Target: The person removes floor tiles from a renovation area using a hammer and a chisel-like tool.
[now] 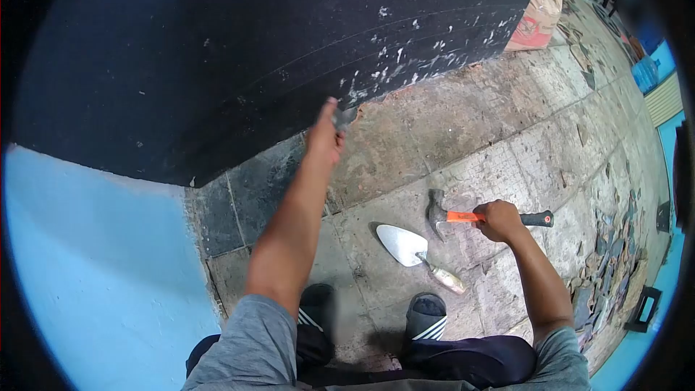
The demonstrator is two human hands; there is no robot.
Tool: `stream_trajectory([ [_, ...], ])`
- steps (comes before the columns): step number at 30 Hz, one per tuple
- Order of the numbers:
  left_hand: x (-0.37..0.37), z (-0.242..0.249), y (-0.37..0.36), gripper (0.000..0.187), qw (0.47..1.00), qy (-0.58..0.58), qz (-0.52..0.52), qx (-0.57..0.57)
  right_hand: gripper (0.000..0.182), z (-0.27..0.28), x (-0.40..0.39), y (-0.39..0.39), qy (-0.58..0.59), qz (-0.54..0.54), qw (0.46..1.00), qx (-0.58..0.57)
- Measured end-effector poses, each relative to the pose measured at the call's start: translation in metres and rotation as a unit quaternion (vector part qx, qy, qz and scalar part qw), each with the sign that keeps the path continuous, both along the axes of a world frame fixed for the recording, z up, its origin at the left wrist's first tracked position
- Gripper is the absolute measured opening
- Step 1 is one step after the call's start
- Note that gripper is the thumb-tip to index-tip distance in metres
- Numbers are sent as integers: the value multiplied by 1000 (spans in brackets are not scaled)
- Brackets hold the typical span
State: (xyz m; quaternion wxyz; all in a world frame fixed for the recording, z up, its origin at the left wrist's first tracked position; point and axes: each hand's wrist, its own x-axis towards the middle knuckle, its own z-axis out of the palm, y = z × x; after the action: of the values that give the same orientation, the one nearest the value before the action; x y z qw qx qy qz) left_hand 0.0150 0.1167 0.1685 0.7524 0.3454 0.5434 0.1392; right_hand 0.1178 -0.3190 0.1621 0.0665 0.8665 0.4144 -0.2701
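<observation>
1. Your right hand (499, 221) is closed around the hammer (461, 216), gripping its shaft partway along, where the orange part meets the black grip. The black end of the handle sticks out past your fist on the right.
2. The hammer lies roughly level across your view, its claw head pointing left, towards the space in front of your left arm.
3. Your left hand (326, 137) is stretched forward to the foot of the black wall (217, 65), narrowed on a small grey piece (343, 119). That piece is blurred, so you cannot tell exactly what it is, nor whether it touches the wall.
4. Near the hammer head, the trowel (400, 244) lies on the floor (391, 156), apart from both your hands. Its blade points up and left, its handle down and right, towards your sandal (427, 318).
5. White chips and scratches mark the lower part of the black wall, just beyond your left hand. Dark tiles (264, 188) lie along its base, left of your forearm.
6. Well off to your right, broken pieces (601, 268) are heaped on the floor. A bag (537, 20) stands by the black wall's far end.
</observation>
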Motion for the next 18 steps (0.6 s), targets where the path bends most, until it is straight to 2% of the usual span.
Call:
stream_trajectory([
  [2,5,-6,41,49,989,-68,89,-96,25,2,0,1,8,-4,1000,-8],
  [5,-7,1,41,41,996,-81,44,-15,25,-5,2,-4,2,1,1000,-7],
  [6,-15,-34,55,35,993,-95,-47,48,25,-8,2,-5,0,3,1000,-4],
  [7,-23,-36,45,33,981,-87,-81,152,25,-9,4,-6,1,3,1000,-5],
  [9,-39,-45,16,31,922,-68,-144,352,26,-14,4,-8,5,5,1000,-8],
  [12,-45,-60,-14,29,891,-26,-133,433,26,-10,1,-6,20,-20,999,-19],
  [15,-47,-44,-33,24,786,-5,-158,598,25,-14,1,-7,13,-15,1000,-14],
  [18,-33,-55,-13,22,831,-51,-138,537,25,-13,1,-7,9,-7,1000,-19],
])
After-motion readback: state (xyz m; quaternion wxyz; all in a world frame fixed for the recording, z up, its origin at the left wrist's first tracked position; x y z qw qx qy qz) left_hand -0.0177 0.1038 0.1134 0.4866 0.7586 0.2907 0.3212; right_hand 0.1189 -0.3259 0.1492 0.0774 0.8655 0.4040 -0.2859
